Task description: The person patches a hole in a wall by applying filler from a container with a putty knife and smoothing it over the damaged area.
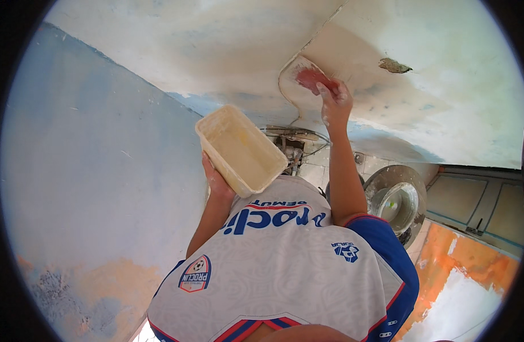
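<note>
Head view: right hand (337,104), fingers grasping a red scraper (309,78), seemingly against the wall (444,108); left hand (217,181), fingers clasping a cream tub (230,157), lower left. Reads as skimming (tub's fill unclear); next stroke probably wants flat, even pressure.

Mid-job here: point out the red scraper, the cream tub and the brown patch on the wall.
Red scraper (310,78): head view, on its flat red face.
Cream tub (218,123): head view, on the inner wall at its upper end.
Brown patch (395,65): head view, on its middle.
</note>
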`<move>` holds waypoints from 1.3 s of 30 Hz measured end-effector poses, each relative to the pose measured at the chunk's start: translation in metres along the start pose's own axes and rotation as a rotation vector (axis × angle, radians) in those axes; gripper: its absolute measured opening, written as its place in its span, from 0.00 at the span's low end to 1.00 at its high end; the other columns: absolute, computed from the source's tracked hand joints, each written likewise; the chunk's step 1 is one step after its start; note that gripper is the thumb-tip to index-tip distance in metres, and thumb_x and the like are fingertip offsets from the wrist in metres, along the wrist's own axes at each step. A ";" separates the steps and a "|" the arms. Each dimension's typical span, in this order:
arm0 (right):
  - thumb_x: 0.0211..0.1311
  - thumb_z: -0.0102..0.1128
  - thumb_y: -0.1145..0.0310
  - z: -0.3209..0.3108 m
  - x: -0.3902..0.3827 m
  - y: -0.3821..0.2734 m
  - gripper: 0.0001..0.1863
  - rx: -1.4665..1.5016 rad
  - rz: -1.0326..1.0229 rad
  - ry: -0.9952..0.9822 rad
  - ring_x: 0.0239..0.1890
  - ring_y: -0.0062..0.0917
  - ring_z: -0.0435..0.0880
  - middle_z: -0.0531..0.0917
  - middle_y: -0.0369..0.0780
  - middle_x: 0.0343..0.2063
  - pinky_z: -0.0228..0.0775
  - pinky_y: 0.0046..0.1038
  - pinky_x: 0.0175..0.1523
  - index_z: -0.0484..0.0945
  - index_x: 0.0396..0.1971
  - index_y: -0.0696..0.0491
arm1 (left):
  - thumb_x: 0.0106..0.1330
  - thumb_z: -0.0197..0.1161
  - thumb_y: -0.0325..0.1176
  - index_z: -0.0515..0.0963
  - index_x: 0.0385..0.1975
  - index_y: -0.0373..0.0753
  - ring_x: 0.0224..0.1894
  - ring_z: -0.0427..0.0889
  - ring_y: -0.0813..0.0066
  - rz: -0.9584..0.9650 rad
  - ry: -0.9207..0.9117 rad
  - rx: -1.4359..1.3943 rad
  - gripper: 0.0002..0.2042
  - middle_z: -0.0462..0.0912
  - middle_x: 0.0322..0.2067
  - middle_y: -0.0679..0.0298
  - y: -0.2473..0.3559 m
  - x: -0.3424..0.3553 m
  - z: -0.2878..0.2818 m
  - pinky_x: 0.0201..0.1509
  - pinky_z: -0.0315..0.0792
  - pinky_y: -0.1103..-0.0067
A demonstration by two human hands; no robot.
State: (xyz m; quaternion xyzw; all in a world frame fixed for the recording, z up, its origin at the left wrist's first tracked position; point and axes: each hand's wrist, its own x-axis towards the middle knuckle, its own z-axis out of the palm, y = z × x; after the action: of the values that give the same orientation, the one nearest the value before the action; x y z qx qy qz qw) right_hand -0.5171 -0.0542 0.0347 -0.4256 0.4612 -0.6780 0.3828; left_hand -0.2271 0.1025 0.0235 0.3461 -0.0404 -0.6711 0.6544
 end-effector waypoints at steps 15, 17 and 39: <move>0.63 0.71 0.71 -0.028 -0.001 -0.038 0.14 -0.355 -0.087 0.129 0.39 0.21 0.85 0.87 0.40 0.37 0.77 0.23 0.47 0.81 0.43 0.64 | 0.78 0.38 0.61 0.59 0.74 0.47 0.69 0.70 0.58 0.039 -0.018 0.029 0.32 0.68 0.70 0.59 -0.002 -0.004 0.015 0.71 0.69 0.63; 0.62 0.71 0.68 -0.028 -0.002 -0.024 0.16 -0.411 -0.114 0.082 0.38 0.24 0.87 0.88 0.42 0.36 0.77 0.26 0.46 0.82 0.44 0.62 | 0.78 0.38 0.61 0.59 0.74 0.47 0.69 0.70 0.58 0.042 -0.046 0.016 0.32 0.68 0.70 0.59 -0.003 -0.003 0.011 0.71 0.69 0.63; 0.63 0.70 0.71 -0.013 -0.021 -0.019 0.14 -0.626 -0.195 0.120 0.36 0.23 0.86 0.88 0.41 0.35 0.78 0.25 0.44 0.82 0.42 0.65 | 0.78 0.37 0.63 0.58 0.74 0.48 0.69 0.69 0.56 -0.006 0.011 0.064 0.33 0.68 0.69 0.58 0.018 0.000 -0.005 0.71 0.68 0.61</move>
State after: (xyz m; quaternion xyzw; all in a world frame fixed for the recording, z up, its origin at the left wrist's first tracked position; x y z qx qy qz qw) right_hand -0.5248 -0.0259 0.0450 -0.5241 0.6258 -0.5607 0.1389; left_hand -0.2092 0.1017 0.0288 0.3707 -0.0574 -0.6697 0.6410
